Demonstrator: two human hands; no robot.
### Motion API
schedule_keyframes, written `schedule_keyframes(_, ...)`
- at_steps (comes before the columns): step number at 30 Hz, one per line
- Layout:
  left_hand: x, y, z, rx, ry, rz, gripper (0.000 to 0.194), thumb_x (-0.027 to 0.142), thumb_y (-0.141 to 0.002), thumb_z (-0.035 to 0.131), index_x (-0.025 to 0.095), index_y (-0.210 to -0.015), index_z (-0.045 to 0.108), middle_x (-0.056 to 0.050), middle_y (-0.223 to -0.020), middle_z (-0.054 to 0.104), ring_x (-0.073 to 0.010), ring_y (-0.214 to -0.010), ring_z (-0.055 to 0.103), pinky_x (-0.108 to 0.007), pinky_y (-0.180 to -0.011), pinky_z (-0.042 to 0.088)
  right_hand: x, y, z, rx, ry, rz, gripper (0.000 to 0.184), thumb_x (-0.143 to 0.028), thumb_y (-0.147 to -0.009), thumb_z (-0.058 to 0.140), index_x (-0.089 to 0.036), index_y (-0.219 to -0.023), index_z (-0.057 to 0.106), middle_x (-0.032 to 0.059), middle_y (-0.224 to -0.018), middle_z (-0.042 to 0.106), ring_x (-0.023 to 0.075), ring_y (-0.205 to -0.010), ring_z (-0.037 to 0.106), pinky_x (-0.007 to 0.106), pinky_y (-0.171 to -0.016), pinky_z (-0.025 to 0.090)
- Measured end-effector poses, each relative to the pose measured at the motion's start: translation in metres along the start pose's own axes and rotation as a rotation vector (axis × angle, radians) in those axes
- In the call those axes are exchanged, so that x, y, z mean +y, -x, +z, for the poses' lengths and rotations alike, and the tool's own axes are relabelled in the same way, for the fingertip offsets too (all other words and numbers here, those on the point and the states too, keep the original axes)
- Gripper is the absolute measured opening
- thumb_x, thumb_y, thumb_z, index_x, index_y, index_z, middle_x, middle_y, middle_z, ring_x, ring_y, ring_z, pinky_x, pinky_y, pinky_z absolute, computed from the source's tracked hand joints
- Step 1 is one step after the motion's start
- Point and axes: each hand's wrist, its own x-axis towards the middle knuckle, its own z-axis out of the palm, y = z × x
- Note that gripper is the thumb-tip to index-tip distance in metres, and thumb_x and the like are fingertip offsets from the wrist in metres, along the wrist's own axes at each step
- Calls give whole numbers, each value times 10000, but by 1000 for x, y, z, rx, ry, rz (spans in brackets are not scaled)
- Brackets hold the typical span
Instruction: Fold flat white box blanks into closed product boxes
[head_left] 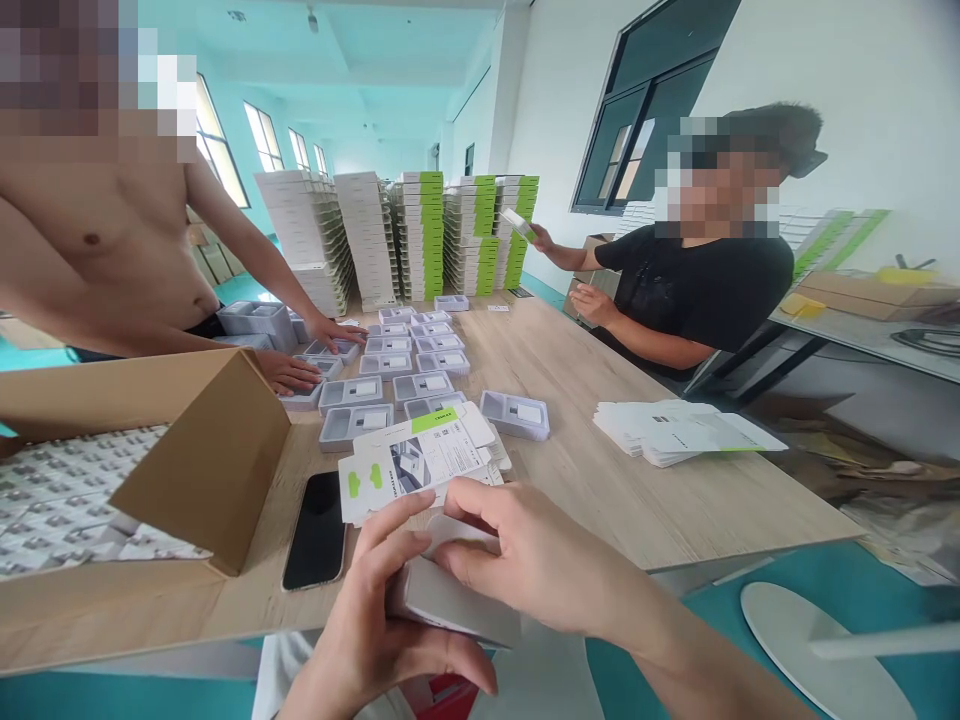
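Note:
A small white cardboard box [454,605] is held low in front of me, over the table's near edge. My left hand [375,605] is closed around it, thumb below and fingers along the far side. Bent over its upper end, my right hand [517,545] has fingers and thumb closed at a raised flap. What is inside the box is hidden. Just beyond my hands lies a stack of flat printed cartons [420,460], white with green. A black phone [315,530] rests left of them. Several grey plastic trays [356,425] with small white items stand in rows further off.
An open brown carton [202,460] of small white pieces stands at the left. Flat white cartons [675,430] lie at the right. Tall box stacks [420,235] rise behind. One person touches trays; another, at right, holds a box [519,224].

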Motion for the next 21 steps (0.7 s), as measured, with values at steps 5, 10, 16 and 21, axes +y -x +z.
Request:
schedule_keyframes(5, -4, 6, 0, -57, 38, -2, 912, 636, -781, 837, 244, -1517, 467, -202, -1554, 556, -275, -1488, 568, -366, -1197, 530, -3, -5, 3, -12, 59, 77, 259, -114, -878, 656, -234, -737, 475, -72, -670, 530, 133, -635, 487, 285, -560, 311)
schedule_keyframes(10, -8, 7, 3, 19, 73, -120, 943, 563, -802, 858, 304, -1587, 403, -204, -1562, 495, -291, -1529, 507, -374, -1006, 671, 10, -1, 16, 184, -121, -182, 247, -58, -925, 727, -245, -1033, 607, -9, -1027, 689, 184, -986, 657, 300, -831, 501)
schedule_keyframes(16, -2, 0, -3, 4, -158, 35, 575, 541, -926, 755, 199, -1360, 598, -188, -1534, 507, -257, -1513, 493, -244, -949, 636, 24, 13, 31, 377, 213, -593, 197, -71, -1012, 691, -232, -900, 680, -23, -881, 684, 185, -909, 604, 367, -910, 462)
schedule_keyframes(21, 2, -1, -5, -22, -141, 28, 788, 648, -884, 727, 176, -1477, 511, -157, -1463, 575, -207, -1416, 584, -257, -1189, 492, 25, 5, 27, 346, 180, -512, 238, 24, -985, 632, -214, -972, 642, 16, -995, 709, 199, -986, 639, 366, -922, 494)
